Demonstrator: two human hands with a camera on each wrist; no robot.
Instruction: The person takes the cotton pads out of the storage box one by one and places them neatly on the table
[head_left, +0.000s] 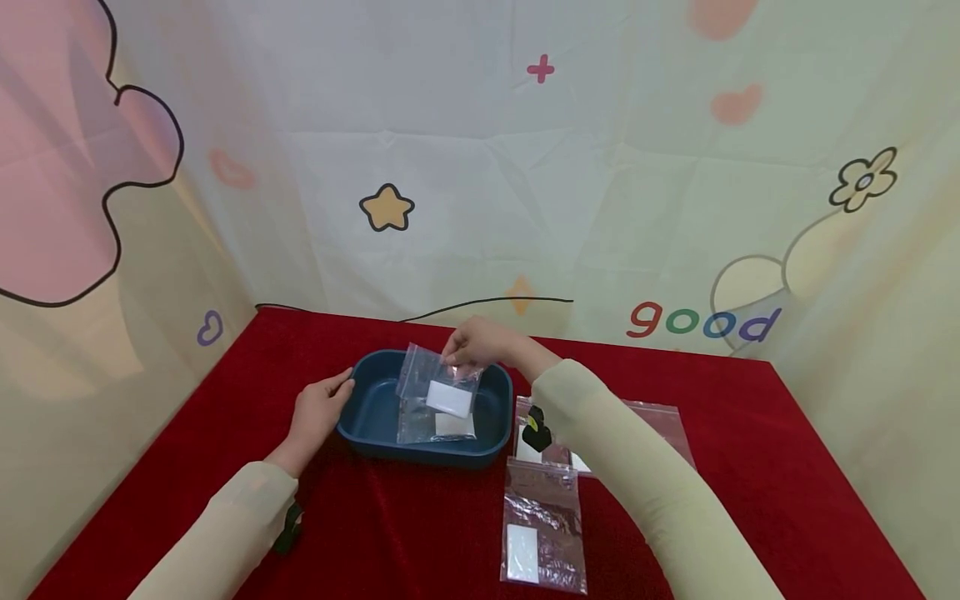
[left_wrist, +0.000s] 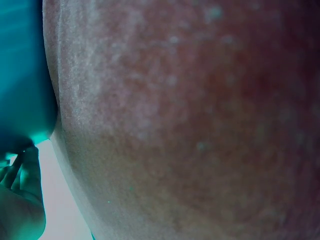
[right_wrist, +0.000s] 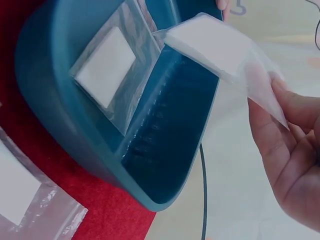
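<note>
A blue plastic basin stands on the red cloth. My left hand grips its left rim, thumb and fingers at the edge; the left wrist view shows fingertips against the basin's wall. Between thumb and fingers, my right hand pinches a clear zip bag with a white rectangular piece inside. This held bag hangs over the basin in the right wrist view, beside the right hand. Below it, another clear bag with a white piece lies in the basin.
One clear bag with a white piece lies on the red cloth right of the basin. More bags lie behind it, partly hidden by my right sleeve. A printed curtain hangs behind the table.
</note>
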